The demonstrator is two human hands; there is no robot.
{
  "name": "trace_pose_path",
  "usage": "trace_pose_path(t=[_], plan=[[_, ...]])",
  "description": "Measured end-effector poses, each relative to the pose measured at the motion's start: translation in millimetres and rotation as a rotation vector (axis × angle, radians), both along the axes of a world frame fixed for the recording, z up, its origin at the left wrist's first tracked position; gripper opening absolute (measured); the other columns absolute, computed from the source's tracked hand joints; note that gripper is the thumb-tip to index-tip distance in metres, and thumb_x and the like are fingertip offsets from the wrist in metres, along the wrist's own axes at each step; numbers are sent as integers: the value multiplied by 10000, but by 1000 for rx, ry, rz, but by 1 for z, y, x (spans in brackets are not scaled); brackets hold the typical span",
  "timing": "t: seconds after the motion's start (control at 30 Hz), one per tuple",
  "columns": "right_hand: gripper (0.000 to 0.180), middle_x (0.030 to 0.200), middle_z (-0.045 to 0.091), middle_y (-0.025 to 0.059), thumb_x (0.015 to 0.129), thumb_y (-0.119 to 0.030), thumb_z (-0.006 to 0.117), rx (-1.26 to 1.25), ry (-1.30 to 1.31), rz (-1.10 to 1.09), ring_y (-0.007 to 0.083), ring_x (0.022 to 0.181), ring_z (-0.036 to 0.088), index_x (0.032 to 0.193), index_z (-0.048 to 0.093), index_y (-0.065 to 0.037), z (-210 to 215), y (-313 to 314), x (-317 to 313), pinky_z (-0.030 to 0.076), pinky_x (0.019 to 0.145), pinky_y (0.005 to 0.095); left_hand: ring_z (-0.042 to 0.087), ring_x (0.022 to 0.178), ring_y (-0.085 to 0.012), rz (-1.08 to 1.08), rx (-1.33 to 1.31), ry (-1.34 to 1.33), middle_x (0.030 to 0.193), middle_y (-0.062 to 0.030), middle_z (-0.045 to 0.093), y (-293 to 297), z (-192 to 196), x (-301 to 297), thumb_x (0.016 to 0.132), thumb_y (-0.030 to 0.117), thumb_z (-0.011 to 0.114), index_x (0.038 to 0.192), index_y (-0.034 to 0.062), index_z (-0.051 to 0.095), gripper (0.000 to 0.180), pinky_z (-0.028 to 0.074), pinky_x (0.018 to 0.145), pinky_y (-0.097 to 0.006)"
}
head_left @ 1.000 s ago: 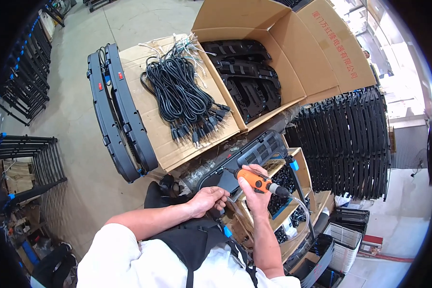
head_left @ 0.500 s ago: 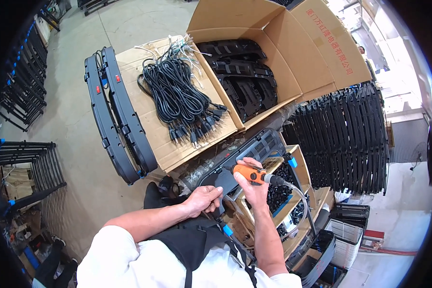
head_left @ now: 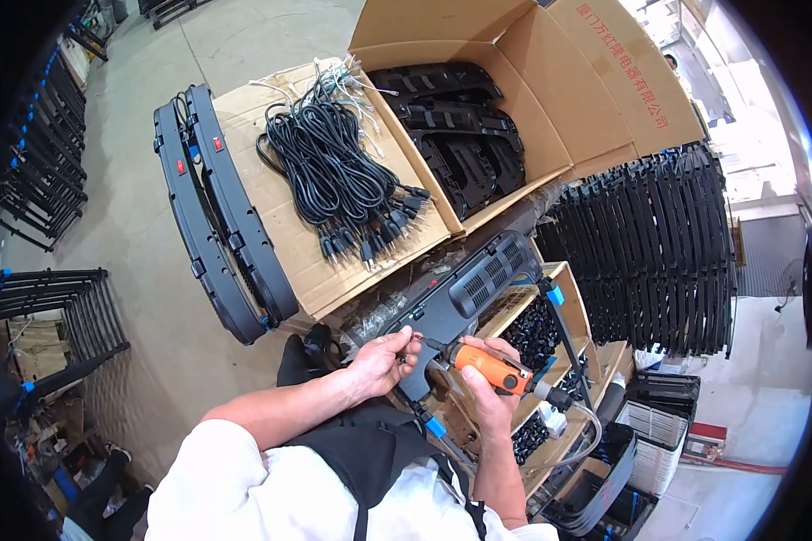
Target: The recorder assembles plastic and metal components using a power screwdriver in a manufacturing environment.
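Observation:
My right hand (head_left: 490, 389) is wrapped round an orange air screwdriver (head_left: 492, 368), its bit pointing left and a clear hose running from its rear end. The bit's tip meets the fingertips of my left hand (head_left: 383, 362), which are pinched together. Something small seems to be between those fingers, too small to make out. Just beyond both hands lies a long dark grey plastic housing (head_left: 451, 302) with slotted vents and a small red part on its edge. The lower part of the housing is partly hidden by my hands.
Black power cords (head_left: 338, 171) lie bundled on a cardboard sheet (head_left: 311, 293). Two long black housings (head_left: 235, 225) stand left of it. An open carton (head_left: 550, 99) holds black plastic parts. Wooden bins (head_left: 564, 298) with small black pieces sit right; stacked black frames (head_left: 645, 257) stand behind them.
The screwdriver has come down from above the housing and turned, so its bit now meets my left fingertips. My left hand has risen slightly and its fingers have closed into a pinch.

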State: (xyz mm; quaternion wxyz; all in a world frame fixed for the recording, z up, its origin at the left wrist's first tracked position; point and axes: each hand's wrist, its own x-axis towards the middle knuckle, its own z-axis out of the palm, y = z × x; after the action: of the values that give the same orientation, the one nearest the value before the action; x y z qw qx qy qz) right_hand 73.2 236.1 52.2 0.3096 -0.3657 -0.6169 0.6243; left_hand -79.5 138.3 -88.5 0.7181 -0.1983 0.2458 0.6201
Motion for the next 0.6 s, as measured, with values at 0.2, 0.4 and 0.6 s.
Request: trace_pose_path(t=[0.2,0.4,0.6], plan=[[568,1278,692,209,850,8,775,5,-26,-22,291,1216,664,1360,527,-27,-5,-4,2,520,1086,439,630,723,-134,20,9,-29,877,-4,680,6,1,-3,1098,337,582,1157,78,666,279,539,640,-254],[553,1289,690,204,865,14,765,-15,-25,-14,287,1212,666,1362,527,-29,-6,-4,2,520,1084,440,632,735,-136,-4,9,-54,893,-4,681,5,0,-4,1103,303,574,1214,71,668,273,533,648,-255],[524,1309,680,181,876,12,776,35,-86,-10,256,1214,653,1344,542,-25,-14,-5,1,514,1087,402,570,771,-134,-2,30,-132,875,13,637,4,3,-3,1122,281,534,1263,80,670,281,500,715,-284]])
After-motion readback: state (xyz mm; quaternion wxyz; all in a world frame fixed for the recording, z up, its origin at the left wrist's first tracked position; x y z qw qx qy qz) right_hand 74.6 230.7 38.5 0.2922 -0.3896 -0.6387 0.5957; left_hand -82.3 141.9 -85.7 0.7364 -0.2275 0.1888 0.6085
